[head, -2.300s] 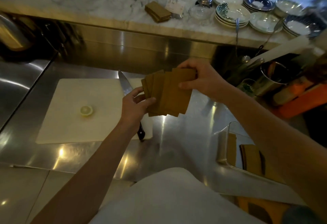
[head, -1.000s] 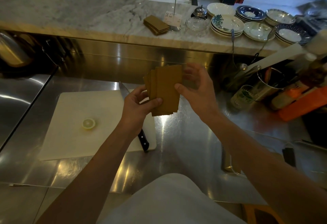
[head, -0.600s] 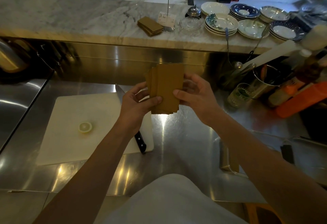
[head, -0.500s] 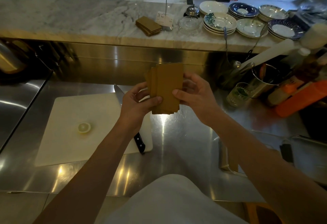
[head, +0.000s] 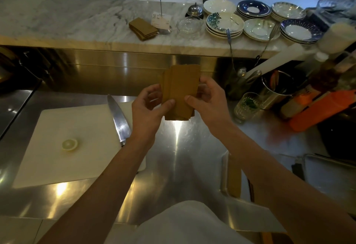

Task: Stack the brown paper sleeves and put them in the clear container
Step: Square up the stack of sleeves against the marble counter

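A knife (head: 117, 117) lies along the white cutting board's (head: 57, 163) right edge; a lemon slice (head: 69, 144) sits on the board; stacked plates (head: 224, 24) crowd the marble counter (head: 77, 18).

The brown paper sleeves (head: 180, 91) stand upright as a nearly squared stack, a few edges fanned out at its left, pinched between thumbs in front and fingers behind. The clear container (head: 224, 170) lies low, near the right forearm, well below the fingers, with more brown sleeves standing inside.
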